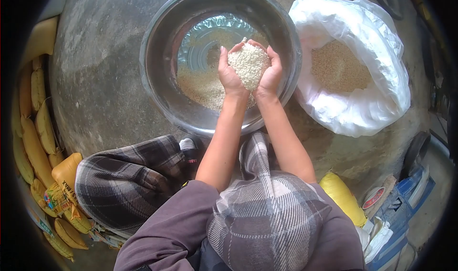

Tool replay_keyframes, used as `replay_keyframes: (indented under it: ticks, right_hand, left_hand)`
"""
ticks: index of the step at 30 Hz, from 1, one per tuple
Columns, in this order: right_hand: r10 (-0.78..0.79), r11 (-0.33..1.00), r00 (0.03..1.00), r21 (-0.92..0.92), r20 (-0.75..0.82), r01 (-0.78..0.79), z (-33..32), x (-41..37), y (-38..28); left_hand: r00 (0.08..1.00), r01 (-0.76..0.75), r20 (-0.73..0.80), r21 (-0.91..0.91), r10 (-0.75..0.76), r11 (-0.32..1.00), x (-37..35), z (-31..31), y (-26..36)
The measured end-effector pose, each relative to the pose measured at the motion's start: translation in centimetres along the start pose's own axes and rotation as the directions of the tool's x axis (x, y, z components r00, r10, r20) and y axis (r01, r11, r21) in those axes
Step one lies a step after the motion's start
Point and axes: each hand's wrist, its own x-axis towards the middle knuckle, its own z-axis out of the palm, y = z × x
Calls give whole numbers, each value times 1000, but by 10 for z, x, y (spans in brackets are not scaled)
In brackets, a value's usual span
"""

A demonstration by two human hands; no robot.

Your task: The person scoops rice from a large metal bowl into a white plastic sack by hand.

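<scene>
Cupped together, my left hand (232, 75) and my right hand (270, 75) hold a heap of pale rice grains (249, 64) between them. Both hands are above a large round metal basin (160, 87), right of its middle. More grain (202, 88) lies spread over the lower part of the basin's bottom, and the shiny bottom shows bare near the top. Right of the basin stands an open white sack (377, 111) with its rim rolled outward. Brownish grain (339, 66) fills the inside of the sack.
Corn cobs (36, 147) and an orange packet (67, 172) lie at the left. My knees, under plaid cloth (126, 180), are close below the basin. A yellow bag (342, 198) and a blue crate (400, 206) stand at lower right.
</scene>
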Motion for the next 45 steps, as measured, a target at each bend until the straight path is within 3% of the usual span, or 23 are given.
replay_keyframes:
  ticks: [5, 11, 12, 14, 16, 18, 21, 23, 24, 25, 27, 29, 30, 31, 32, 33, 35, 36, 39, 41, 43, 44, 45]
  right_hand:
    - [-63, 998, 998, -16, -16, 63, 11, 1, -27]
    - [-271, 953, 890, -232, -368, 194, -37, 23, -130]
    - [-361, 930, 794, -253, -489, 267, -49, 28, -153]
    - [-596, 795, 532, -346, -602, 499, -24, 15, -178]
    - [-695, 715, 514, -405, -503, 569, -21, 13, -187]
    - [-782, 622, 482, -448, -396, 642, -28, 15, -189]
    - [-906, 213, 423, -870, -6, 445, -67, 29, -165]
    - [-922, -63, 367, -983, 122, 170, -59, 30, -133]
    - [-911, -195, 327, -962, 250, 192, -46, 22, -114]
    - [-912, -186, 333, -965, 240, 187, -34, 18, -96]
    - [-888, -295, 136, -771, 440, 564, -14, 18, -69]
    - [-658, -20, 499, -676, 563, 736, -13, 22, -53]
    - [-495, 139, 719, -773, 487, 619, 2, 23, -46]
    - [-286, 257, 880, -854, 380, 453, 16, 26, -41]
    - [-201, 361, 893, -816, 404, 451, 14, 47, -30]
    - [-118, 461, 896, -776, 428, 431, 12, 74, -16]
    - [-51, 225, 901, -874, 430, 430, 14, 107, -2]
    - [-12, 131, 908, -900, 418, 416, 9, 122, 6]
    - [-37, -68, 862, -861, 506, 503, -17, 150, 23]
    - [95, 491, 977, -863, 189, 119, -22, 154, 19]
    - [127, 439, 988, -898, 86, 22, -33, 147, 12]
    - [126, 22, 982, -990, 143, 141, -19, 130, -4]
    - [127, 15, 983, -991, 133, 132, -16, 124, -10]
  left_hand:
    - [992, 92, 84, -1, -92, 996, -5, 33, -7]
    - [982, 186, -115, 541, -147, 820, 5, 107, -104]
    - [967, 247, -168, 792, -190, 559, 15, 119, -126]
    - [987, 133, -62, 837, -150, 531, 2, 141, -195]
    - [991, 22, 47, 864, -123, 504, 4, 143, -211]
    - [862, -114, 329, 867, -385, 485, 19, 137, -180]
    - [734, -83, 311, 924, -604, 375, 28, 116, -109]
    - [809, -64, 384, 810, -445, 583, 24, 92, -55]
    - [856, -115, 417, 730, -305, 674, 36, 71, -32]
    - [896, -300, 439, 713, -70, 633, 41, 56, -2]
    - [887, -421, 284, 820, 364, 387, 53, 18, 48]
    - [797, -471, 288, 847, 531, 247, 92, -48, 80]
    - [791, -472, 287, 848, 540, 241, 95, -51, 93]
    - [804, -441, 382, 897, 455, 27, 97, -54, 103]
    - [822, -408, 450, 893, 349, -190, 100, -57, 108]
    - [824, -402, 445, 895, 351, -192, 113, -65, 109]
    - [899, -384, 258, 853, 353, 354, 140, -82, 104]
    - [929, -318, 162, 810, 333, 493, 138, -70, 93]
    - [984, -175, 155, 926, 86, 335, 125, -46, 62]
    - [988, -146, 150, 880, 27, 452, 123, -57, 49]
    - [984, -64, 134, 879, -115, 473, 111, -66, 46]
    - [985, -58, 128, 876, -115, 478, 98, -69, 47]
    - [981, -100, 154, 927, -122, 362, 82, -69, 51]
